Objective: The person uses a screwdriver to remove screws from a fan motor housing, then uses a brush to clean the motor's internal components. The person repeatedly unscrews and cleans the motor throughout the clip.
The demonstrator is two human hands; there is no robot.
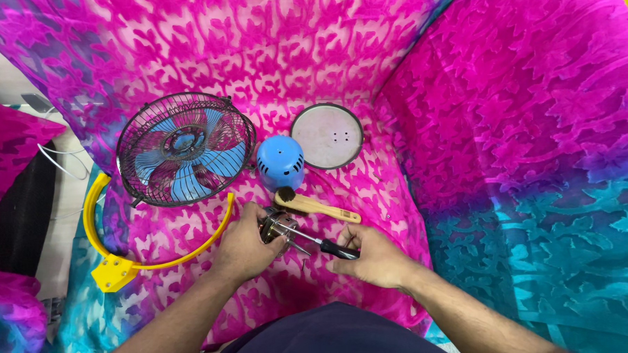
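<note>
Over pink cloth, left hand (245,245) clasps the motor (277,227) — right hand (374,257) grips the screwdriver (325,245) tight.

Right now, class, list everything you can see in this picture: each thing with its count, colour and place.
fan head: one, dark wire cage with blue blades, left of centre on the cloth
yellow bracket: one, curved, below and around the fan head
motor cover: one, blue, right of the fan head
round plate: one, pale with dark rim, upper centre
brush: one, wooden handle, dark bristles, below the motor cover
motor: one, silvery metal, in the left hand
screwdriver: one, black handle, its tip at the motor
cloth: pink and teal patterned, under everything
white cable: far left edge
left hand: grip closed on the motor
right hand: grip closed on the screwdriver
</note>
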